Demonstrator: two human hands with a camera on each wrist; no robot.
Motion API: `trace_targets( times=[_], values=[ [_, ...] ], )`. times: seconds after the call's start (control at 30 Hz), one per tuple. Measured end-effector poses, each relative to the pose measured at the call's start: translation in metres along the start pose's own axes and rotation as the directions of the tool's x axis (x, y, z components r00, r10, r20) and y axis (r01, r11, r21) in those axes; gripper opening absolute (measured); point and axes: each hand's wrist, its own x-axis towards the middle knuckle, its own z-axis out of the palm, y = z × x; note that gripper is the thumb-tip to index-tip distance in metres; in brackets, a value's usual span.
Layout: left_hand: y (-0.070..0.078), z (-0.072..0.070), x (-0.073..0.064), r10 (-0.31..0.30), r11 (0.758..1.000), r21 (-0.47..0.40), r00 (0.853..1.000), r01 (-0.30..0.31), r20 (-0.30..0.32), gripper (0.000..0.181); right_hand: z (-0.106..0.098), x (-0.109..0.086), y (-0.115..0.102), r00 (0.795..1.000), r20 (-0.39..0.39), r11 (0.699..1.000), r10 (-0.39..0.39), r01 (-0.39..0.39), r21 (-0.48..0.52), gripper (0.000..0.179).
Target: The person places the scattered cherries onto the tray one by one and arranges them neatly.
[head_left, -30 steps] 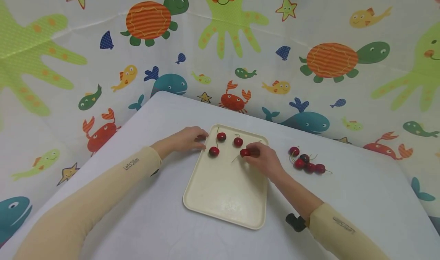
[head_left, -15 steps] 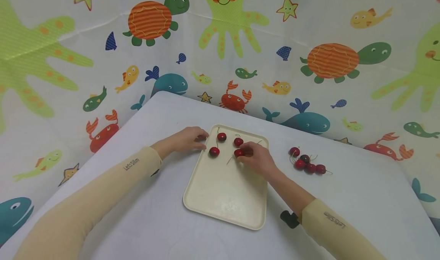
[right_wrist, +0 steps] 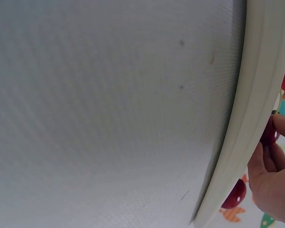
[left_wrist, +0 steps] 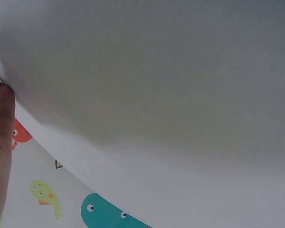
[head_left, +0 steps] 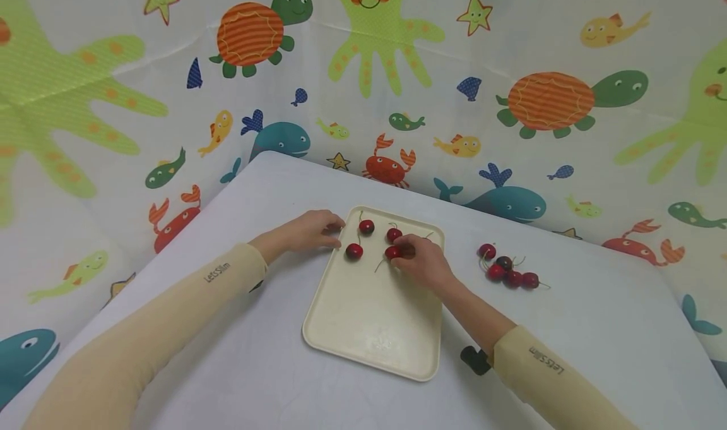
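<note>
On the white bench (head_left: 238, 379) a cream tray (head_left: 369, 316) lies nearest, with a cluster of five cherries (head_left: 513, 279) to its right. Over the tray's farther half, the right hand (head_left: 423, 259) has its grip pinching a red cherry (head_left: 391, 253), while the left hand (head_left: 312, 229) touches the tray's left rim, grip loosely spread. Other cherries (head_left: 354, 251) lie toward the tray's far end, and beyond it hangs a sea-animal curtain (head_left: 431, 0).
</note>
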Motion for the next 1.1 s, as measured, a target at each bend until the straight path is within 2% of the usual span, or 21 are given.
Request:
trace_targets(
  times=[1.1],
  values=[
    [0.0026, -0.0001, 0.0031, 0.007, 1.0, 0.018, 1.0, -0.007, -0.005, 0.054, -0.0021, 0.0005, 0.0016, 0.999, 0.045, 1.0, 0.014, -0.015, 0.026, 0.045]
  ],
)
